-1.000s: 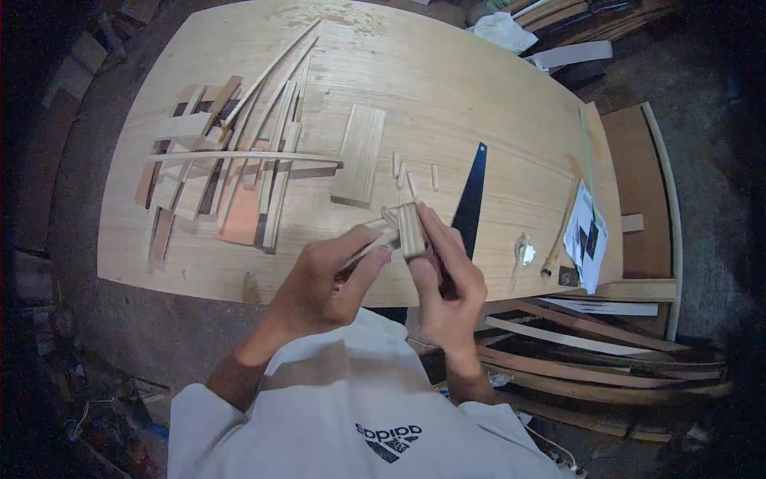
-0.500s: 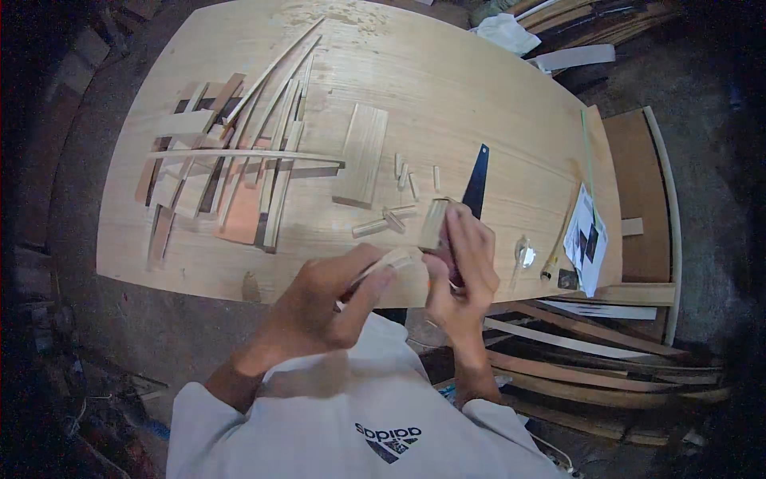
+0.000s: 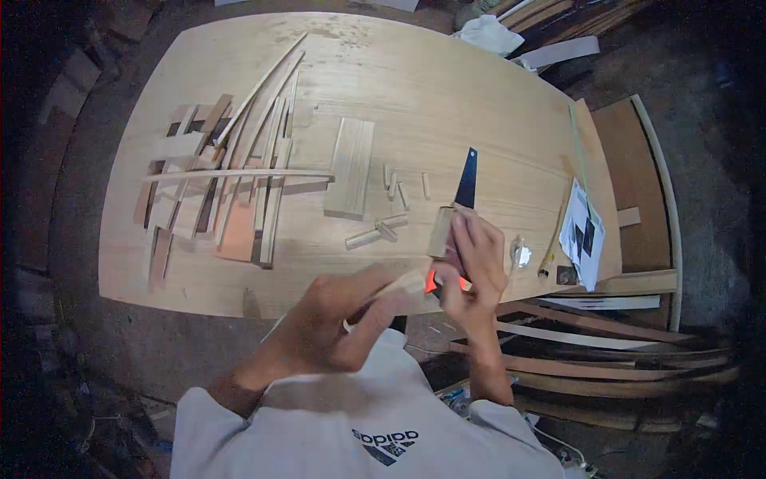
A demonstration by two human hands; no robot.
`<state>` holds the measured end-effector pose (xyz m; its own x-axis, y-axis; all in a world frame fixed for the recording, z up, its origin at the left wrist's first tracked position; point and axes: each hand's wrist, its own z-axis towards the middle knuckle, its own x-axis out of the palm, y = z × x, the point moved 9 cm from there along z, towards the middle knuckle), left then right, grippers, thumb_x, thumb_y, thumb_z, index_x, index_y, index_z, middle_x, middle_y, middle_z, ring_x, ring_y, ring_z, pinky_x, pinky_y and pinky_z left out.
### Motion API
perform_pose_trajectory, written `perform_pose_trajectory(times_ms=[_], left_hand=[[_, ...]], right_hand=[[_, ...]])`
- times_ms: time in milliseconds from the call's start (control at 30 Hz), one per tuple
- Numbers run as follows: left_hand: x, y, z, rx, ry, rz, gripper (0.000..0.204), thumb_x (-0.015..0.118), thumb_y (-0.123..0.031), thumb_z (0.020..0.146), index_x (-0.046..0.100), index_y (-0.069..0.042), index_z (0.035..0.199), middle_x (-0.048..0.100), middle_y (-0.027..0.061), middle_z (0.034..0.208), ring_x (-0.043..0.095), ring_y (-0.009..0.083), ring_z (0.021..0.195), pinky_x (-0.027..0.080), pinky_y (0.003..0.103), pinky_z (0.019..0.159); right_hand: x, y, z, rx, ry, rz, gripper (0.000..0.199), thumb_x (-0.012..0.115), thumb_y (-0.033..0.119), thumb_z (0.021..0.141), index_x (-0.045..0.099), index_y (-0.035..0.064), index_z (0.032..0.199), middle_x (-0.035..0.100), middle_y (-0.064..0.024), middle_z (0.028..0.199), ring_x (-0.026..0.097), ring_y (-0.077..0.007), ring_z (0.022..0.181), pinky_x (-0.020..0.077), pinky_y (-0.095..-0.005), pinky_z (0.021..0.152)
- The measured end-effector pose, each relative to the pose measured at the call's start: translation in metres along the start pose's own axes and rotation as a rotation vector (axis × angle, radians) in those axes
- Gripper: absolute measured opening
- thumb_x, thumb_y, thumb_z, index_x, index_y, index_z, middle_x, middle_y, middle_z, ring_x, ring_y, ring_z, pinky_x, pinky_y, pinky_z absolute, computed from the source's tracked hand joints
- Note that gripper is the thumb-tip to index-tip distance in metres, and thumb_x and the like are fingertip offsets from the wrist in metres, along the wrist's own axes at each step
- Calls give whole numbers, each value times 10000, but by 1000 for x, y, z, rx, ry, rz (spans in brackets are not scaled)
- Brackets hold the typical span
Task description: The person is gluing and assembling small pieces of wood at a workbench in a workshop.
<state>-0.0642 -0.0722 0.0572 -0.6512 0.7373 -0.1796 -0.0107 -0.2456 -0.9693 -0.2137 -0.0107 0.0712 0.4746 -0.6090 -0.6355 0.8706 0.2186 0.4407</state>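
My left hand is closed on a small pale wood piece, which sticks out past the fingers toward the right and is blurred. Just right of it, my right hand grips a wooden block with a reddish-brown layer along its side, perhaps sandpaper. The block and the wood piece are close together; whether they touch is not clear. A handsaw lies behind my right hand, its dark blade showing beyond the fingers and part of its orange handle below them.
Several short wood sticks lie beyond my hands, beside a flat board. Long strips and offcuts cover the left of the wooden table. Printed paper lies at the right edge. Planks are stacked below on the right.
My right hand and the block have shifted slightly down and right relative to the table, uncovering the orange saw handle. The left hand's wood piece has moved and blurred.
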Motion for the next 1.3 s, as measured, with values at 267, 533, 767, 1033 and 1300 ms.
perform_pose_trajectory(times_ms=[267,533,767,1033,1300], left_hand=[[9,15,2,-17,70,44,195,525,-104,933,616,12,1061,605,168,733,604,283,580,442,377,541],[6,11,5,-15,69,-8,145,514,-85,943,587,32,990,606,154,717,568,215,571,436,341,540],[6,5,-1,52,32,-35,141,520,-93,949,587,31,950,549,140,669,558,201,548,417,344,523],[5,-2,0,95,69,-15,136,525,-93,939,584,29,948,540,153,657,563,228,554,419,355,534],[9,9,-7,51,77,-148,212,521,-126,957,605,33,1069,536,113,652,493,135,545,384,312,510]], right_hand=[[-7,9,-5,-39,28,-20,533,671,92,699,617,-42,1212,614,-235,1210,576,-400,1053,457,-497,927],[-10,12,-2,-109,15,18,447,694,204,752,669,-25,1135,642,-211,1177,623,-364,977,496,-457,844],[-15,9,2,-27,-39,141,380,686,87,713,685,-12,1080,650,-198,1174,611,-335,1044,498,-464,838],[-15,25,-3,-89,-6,196,532,673,0,625,661,-4,1157,636,-201,1216,617,-374,1043,488,-472,883],[-17,39,-18,-145,-36,424,444,665,55,682,660,-44,1115,666,-197,1153,614,-380,1054,456,-485,921]])
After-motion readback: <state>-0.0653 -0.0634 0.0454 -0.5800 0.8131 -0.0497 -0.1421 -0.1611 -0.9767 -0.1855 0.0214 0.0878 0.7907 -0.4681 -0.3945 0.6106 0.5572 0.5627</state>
